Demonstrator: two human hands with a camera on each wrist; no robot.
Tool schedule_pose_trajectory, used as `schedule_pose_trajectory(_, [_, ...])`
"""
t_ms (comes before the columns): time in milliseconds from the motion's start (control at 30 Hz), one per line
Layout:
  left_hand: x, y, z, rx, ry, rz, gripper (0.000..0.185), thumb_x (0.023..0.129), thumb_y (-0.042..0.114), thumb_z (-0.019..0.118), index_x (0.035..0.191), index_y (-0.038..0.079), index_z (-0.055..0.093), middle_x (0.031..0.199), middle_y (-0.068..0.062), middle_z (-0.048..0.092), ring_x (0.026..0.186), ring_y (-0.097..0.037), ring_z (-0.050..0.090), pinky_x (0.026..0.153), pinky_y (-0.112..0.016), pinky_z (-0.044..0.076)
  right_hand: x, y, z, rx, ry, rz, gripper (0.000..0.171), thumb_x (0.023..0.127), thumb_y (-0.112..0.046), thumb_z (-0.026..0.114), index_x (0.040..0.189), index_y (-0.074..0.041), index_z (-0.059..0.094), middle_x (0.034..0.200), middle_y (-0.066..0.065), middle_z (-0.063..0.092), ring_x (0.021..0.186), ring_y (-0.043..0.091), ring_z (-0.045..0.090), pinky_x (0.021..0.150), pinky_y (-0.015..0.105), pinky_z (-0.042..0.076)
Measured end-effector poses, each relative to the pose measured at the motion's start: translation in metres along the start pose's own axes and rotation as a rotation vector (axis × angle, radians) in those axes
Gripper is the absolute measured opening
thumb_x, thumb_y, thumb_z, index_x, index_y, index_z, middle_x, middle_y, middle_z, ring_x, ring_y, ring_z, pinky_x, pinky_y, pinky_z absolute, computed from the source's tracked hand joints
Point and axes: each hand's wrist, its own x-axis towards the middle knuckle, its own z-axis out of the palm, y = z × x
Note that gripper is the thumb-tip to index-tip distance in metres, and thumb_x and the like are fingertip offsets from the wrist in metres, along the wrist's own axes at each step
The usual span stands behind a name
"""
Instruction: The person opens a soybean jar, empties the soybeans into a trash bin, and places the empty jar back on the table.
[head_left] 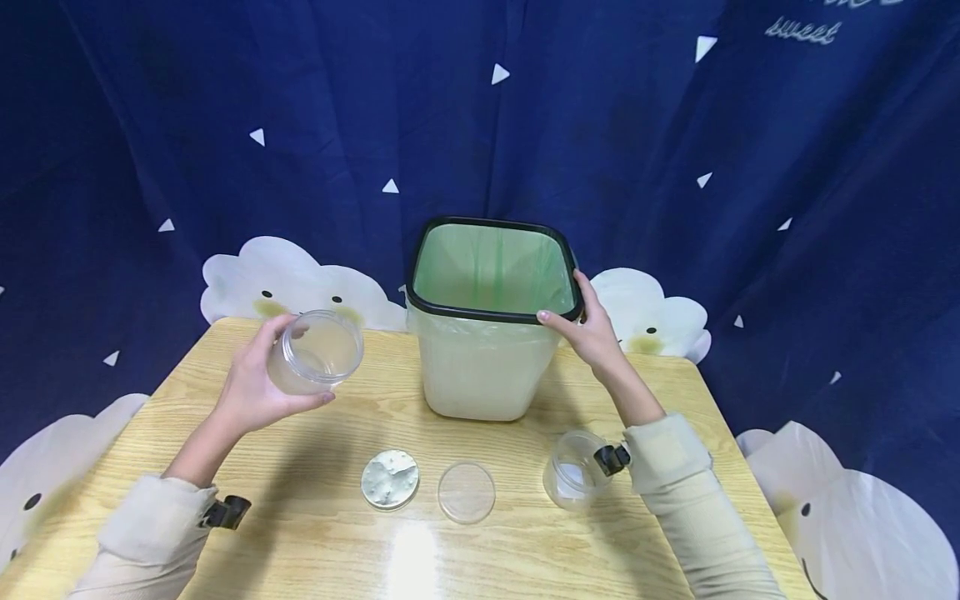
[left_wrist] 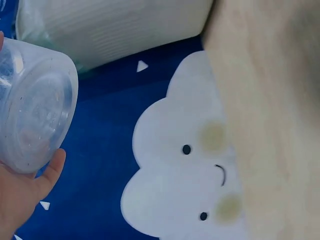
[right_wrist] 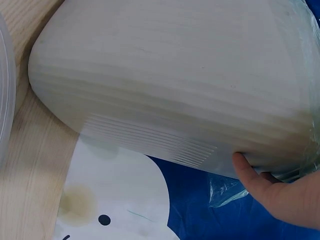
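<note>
My left hand (head_left: 255, 379) grips a clear plastic jar (head_left: 318, 354) above the table's left side, its round mouth tilted toward the head camera. The left wrist view shows the base of this jar (left_wrist: 42, 115), with fingers around it. A white trash bin (head_left: 480, 375) with a black rim and a pale green bag liner stands at the table's back. At the bin's right corner, my right hand (head_left: 592, 329) holds the rim, thumb on the front edge and fingers along the right side. In the right wrist view, fingertips (right_wrist: 242, 162) lie against the bin wall.
In front of the bin lie a round piece with a lumpy whitish surface (head_left: 390, 479) and a clear round lid (head_left: 467, 492). A second clear jar (head_left: 573, 471), with something white inside, stands below my right wrist. A blue curtain (head_left: 480, 125) hangs behind the wooden table (head_left: 330, 533).
</note>
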Motion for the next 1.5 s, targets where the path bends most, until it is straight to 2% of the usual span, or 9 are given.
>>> schedule_pose_trajectory(100, [-0.010,-0.004,0.005,-0.018,-0.013,-0.041,0.096,0.039,0.013,0.088,0.124,0.003,0.044,0.109,-0.016,0.057,0.098,-0.032,0.051,0.076,-0.034,0.035,0.000,0.000,0.000,0.001,0.000,0.001,0.088,0.080,-0.026,0.067,0.147,-0.016,0.011,0.150,0.010,0.011,0.135,0.027,0.014,0.108,0.042,0.018])
schedule_pose_trajectory(300, [-0.028,-0.010,0.013,-0.052,-0.026,-0.112,0.094,0.041,0.010,0.088,0.123,0.002,0.043,0.109,-0.017,0.057,0.099,-0.031,0.051,0.077,-0.023,0.034,-0.001,-0.001,0.000,-0.004,0.002,0.002,0.088,0.080,-0.027,0.067,0.147,-0.016,0.011,0.150,0.010,0.011,0.135,0.027,0.014,0.108,0.042,0.018])
schedule_pose_trajectory(533, [-0.044,-0.015,0.025,-0.118,-0.055,-0.131,0.094,0.042,0.005,0.087,0.124,0.001,0.041,0.111,-0.019,0.058,0.100,-0.030,0.051,0.081,-0.017,0.032,-0.001,-0.002,0.000,-0.006,0.006,-0.003,0.088,0.080,-0.026,0.067,0.147,-0.015,0.011,0.150,0.011,0.012,0.134,0.028,0.016,0.107,0.042,0.019])
schedule_pose_trajectory(733, [-0.059,-0.022,0.038,-0.181,-0.088,-0.198,0.092,0.045,0.000,0.085,0.124,-0.003,0.037,0.116,-0.022,0.054,0.104,-0.032,0.048,0.086,-0.013,0.030,-0.001,-0.001,0.000,-0.011,0.006,0.000,0.087,0.080,-0.027,0.067,0.147,-0.016,0.011,0.150,0.011,0.013,0.134,0.028,0.016,0.107,0.043,0.019])
schedule_pose_trajectory(967, [-0.074,-0.029,0.052,-0.225,-0.123,-0.331,0.094,0.049,0.002,0.086,0.126,-0.002,0.033,0.121,-0.021,0.051,0.110,-0.033,0.045,0.090,-0.023,0.032,0.000,-0.002,-0.001,-0.007,0.006,-0.004,0.087,0.080,-0.026,0.067,0.147,-0.016,0.011,0.150,0.011,0.014,0.134,0.028,0.017,0.107,0.042,0.020])
schedule_pose_trajectory(1067, [-0.080,-0.033,0.058,-0.256,-0.136,-0.383,0.094,0.050,0.006,0.087,0.126,0.001,0.031,0.122,-0.019,0.050,0.112,-0.032,0.045,0.093,-0.033,0.033,0.001,-0.002,-0.001,-0.010,0.008,-0.003,0.087,0.080,-0.027,0.067,0.147,-0.016,0.011,0.150,0.011,0.014,0.134,0.027,0.017,0.107,0.042,0.019])
schedule_pose_trajectory(1233, [-0.094,-0.046,0.070,-0.329,-0.117,-0.408,0.091,0.051,0.006,0.086,0.124,0.001,0.032,0.121,-0.022,0.049,0.111,-0.035,0.045,0.094,-0.045,0.033,0.002,-0.001,-0.002,-0.008,0.007,-0.008,0.088,0.080,-0.027,0.067,0.147,-0.016,0.011,0.150,0.011,0.014,0.134,0.027,0.017,0.107,0.042,0.019])
schedule_pose_trajectory(1367, [-0.103,-0.053,0.075,-0.321,-0.126,-0.454,0.091,0.052,0.008,0.086,0.125,0.002,0.031,0.122,-0.020,0.049,0.112,-0.035,0.045,0.096,-0.047,0.033,0.002,-0.001,-0.002,-0.005,0.002,-0.006,0.088,0.080,-0.027,0.067,0.147,-0.016,0.011,0.150,0.010,0.013,0.134,0.027,0.017,0.107,0.042,0.019])
schedule_pose_trajectory(1500, [-0.107,-0.055,0.075,-0.300,-0.166,-0.511,0.095,0.053,0.011,0.087,0.127,0.001,0.028,0.124,-0.022,0.047,0.115,-0.037,0.043,0.097,-0.052,0.030,0.002,-0.001,-0.002,0.002,0.002,-0.009,0.087,0.080,-0.027,0.067,0.147,-0.016,0.011,0.150,0.011,0.013,0.134,0.027,0.017,0.107,0.042,0.019])
